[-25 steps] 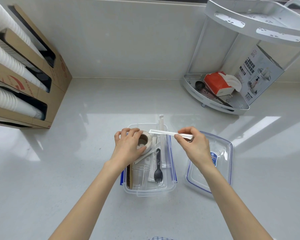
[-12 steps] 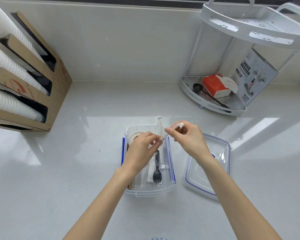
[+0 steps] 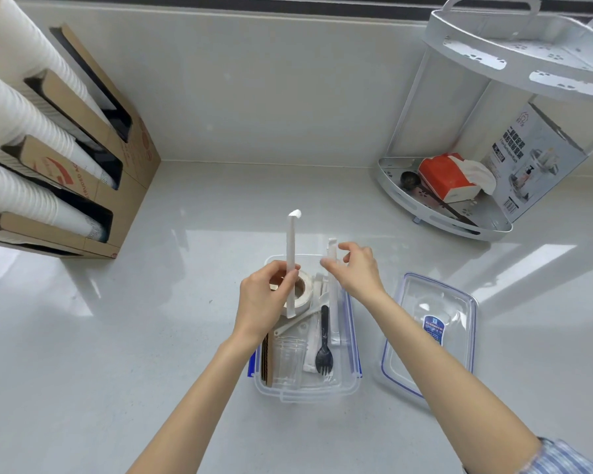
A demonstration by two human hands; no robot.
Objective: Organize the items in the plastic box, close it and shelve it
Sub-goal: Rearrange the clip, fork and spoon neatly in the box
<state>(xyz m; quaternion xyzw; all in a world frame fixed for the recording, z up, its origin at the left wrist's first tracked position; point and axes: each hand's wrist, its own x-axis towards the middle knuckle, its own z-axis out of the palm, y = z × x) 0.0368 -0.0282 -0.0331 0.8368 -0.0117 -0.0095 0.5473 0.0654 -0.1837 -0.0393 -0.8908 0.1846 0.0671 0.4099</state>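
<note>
On the pale counter the clear plastic box (image 3: 351, 340) sits open, its lid (image 3: 432, 331) lying just to its right. The left hand (image 3: 266, 302) pinches a wrapped white straw (image 3: 291, 265) upright over the box, above a tape roll (image 3: 303, 290). The right hand (image 3: 356, 268) hovers beside it, fingers loosely spread and empty.

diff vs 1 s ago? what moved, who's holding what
The wrapped straw passed from the right hand to the left hand, turning from level to upright. Left released the tape roll; right is now open. Box and lid unmoved.
</note>
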